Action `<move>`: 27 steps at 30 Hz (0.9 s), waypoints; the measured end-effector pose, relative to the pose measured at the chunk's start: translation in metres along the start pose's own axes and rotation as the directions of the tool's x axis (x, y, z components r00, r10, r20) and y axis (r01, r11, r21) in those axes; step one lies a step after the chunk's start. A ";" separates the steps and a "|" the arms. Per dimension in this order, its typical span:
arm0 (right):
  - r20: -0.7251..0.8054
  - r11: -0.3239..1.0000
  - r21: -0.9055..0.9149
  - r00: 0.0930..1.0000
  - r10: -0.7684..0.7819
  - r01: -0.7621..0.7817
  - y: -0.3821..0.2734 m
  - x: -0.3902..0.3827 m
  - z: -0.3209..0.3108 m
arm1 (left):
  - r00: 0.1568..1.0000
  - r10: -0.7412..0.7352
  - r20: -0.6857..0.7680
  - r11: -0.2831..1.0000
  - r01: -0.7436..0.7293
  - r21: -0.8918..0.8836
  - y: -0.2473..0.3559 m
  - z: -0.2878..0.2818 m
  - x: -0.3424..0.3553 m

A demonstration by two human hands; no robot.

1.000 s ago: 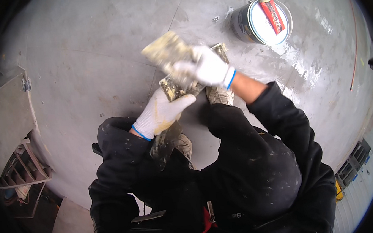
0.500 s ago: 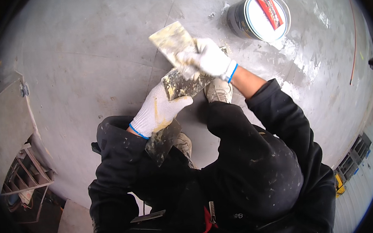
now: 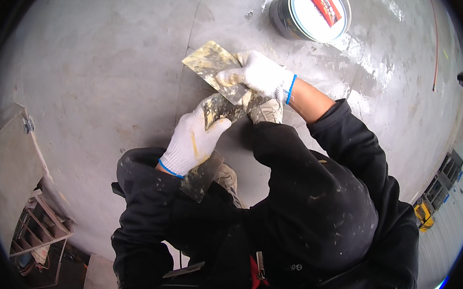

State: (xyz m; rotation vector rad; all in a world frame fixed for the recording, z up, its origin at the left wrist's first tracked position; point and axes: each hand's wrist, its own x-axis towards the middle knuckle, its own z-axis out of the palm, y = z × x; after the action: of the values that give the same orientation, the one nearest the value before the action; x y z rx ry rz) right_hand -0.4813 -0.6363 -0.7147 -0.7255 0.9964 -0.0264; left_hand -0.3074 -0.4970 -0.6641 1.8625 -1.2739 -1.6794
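Note:
My right hand [image 3: 261, 75], in a white knit glove with a blue cuff, grips a flat scraper [image 3: 212, 65] smeared with yellowish putty. Its fingers are closed on the blade, which tilts up to the left. Just below, my left hand [image 3: 191, 139], gloved the same way and stained yellow, holds a dark putty-spotted plate [image 3: 229, 110] between thumb and fingers. The scraper's lower end overlaps this plate; whether they touch I cannot tell. Another dark, spotted flat piece [image 3: 201, 177] shows below my left wrist; what supports it is hidden.
A bucket [image 3: 281, 17] with a white lid stands at the far right, a red tube [image 3: 322, 4] lying on it. White smears mark the grey floor [image 3: 126, 98]. A metal rack [image 3: 38, 222] is at the left; a yellow tool [image 3: 423, 214] lies at the right edge.
My right hand and the scraper have shifted slightly down, and the blade has turned to a flatter slant. The left hand keeps its hold on the plate. The bucket appears higher in view.

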 end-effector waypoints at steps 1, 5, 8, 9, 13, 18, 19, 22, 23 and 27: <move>0.120 0.985 -0.081 0.983 -0.140 0.150 -0.005 -0.004 0.000 | 1.000 0.001 0.002 0.999 -0.001 0.036 0.001 0.001 -0.001; 0.217 0.971 -0.213 0.974 -0.057 0.104 -0.022 -0.020 0.005 | 0.997 -0.040 0.068 0.964 0.020 0.266 0.002 0.004 -0.002; -0.005 0.995 0.034 0.996 0.094 -0.094 -0.027 -0.022 0.005 | 0.980 0.148 -0.134 0.987 -0.154 -0.034 0.002 0.006 -0.003; 0.106 0.998 -0.057 0.994 -0.012 0.018 -0.027 -0.021 0.005 | 0.988 0.111 -0.109 0.993 -0.105 0.052 0.001 0.007 -0.003; 0.202 0.954 -0.228 0.968 -0.150 0.196 -0.002 -0.014 0.010 | 0.998 -0.064 0.023 0.993 0.061 0.097 -0.002 0.006 -0.006; -0.207 0.967 -0.166 0.952 -0.227 0.194 0.052 0.022 -0.045 | 0.995 -0.078 -0.062 0.888 0.042 -0.458 -0.003 0.007 -0.008; -0.304 0.982 -0.150 0.941 -0.152 0.110 0.067 0.030 -0.064 | 0.992 -0.121 -0.040 0.855 0.084 -0.512 -0.004 0.006 -0.010; -0.451 0.988 -0.119 0.882 -0.138 0.094 0.101 0.039 -0.117 | 0.983 -0.168 -0.070 0.924 0.132 -0.359 -0.006 0.004 -0.014; -0.469 0.998 -0.065 0.883 -0.018 -0.014 0.104 0.038 -0.124 | 0.982 -0.183 -0.048 0.908 0.150 -0.391 -0.008 0.003 -0.015; -0.448 0.979 -0.181 0.879 -0.163 0.090 0.099 0.021 -0.093 | 0.983 -0.167 -0.080 0.894 0.116 -0.433 -0.015 0.007 -0.013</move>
State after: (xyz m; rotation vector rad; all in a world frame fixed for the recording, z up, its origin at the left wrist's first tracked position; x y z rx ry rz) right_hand -0.5705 -0.6174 -0.8176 -0.9528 1.4167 -0.2497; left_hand -0.3064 -0.4764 -0.6687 1.7798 -0.6635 -1.7229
